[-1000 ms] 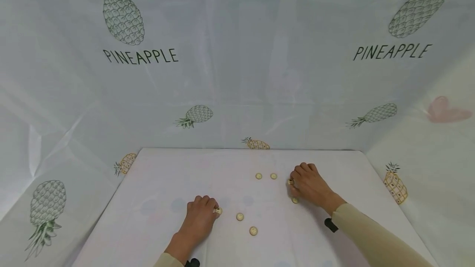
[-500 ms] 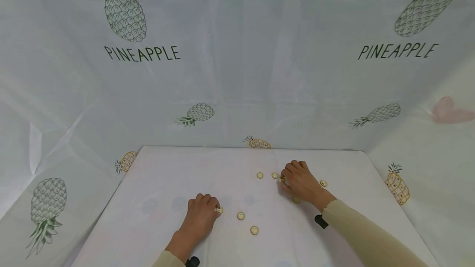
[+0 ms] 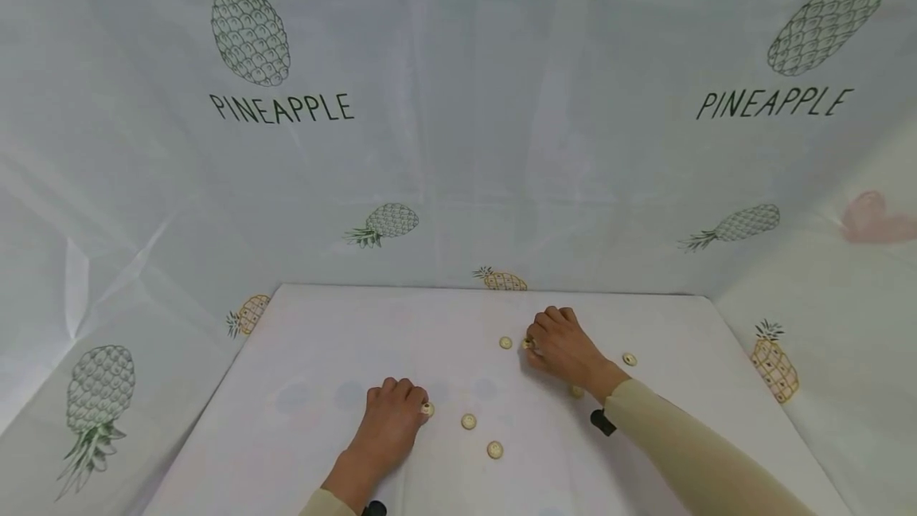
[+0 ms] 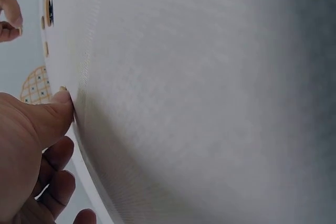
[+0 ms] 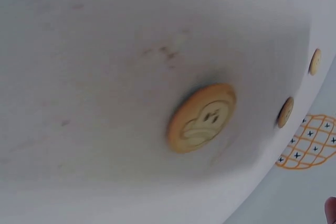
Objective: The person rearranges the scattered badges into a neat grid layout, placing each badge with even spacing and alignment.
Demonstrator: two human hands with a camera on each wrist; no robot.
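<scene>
Counter [image 3: 322, 349], lower frame: first disc [image 3: 428, 409] at left fingers [image 3: 413, 396]; middle disc [image 3: 469, 421] and lowest disc [image 3: 494, 450] to its right. Farther back: rear disc [image 3: 505, 342], left of held disc [image 3: 528, 344] at right fingers [image 3: 539, 331]; outer disc [image 3: 630, 359], far right; part-hidden disc [image 3: 576, 392], beside right wrist [image 3: 606, 377].

We see the left hand [image 4: 31, 135] with its thumb tip at the white tabletop [image 4: 173, 93]; beyond it lie three brown discs [image 4: 48, 11] and, upper left, the right hand [image 4: 8, 6].

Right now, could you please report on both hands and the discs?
Right hand pinching one disc; left hand pinching second disc; third disc partly hidden by right wrist.
</scene>
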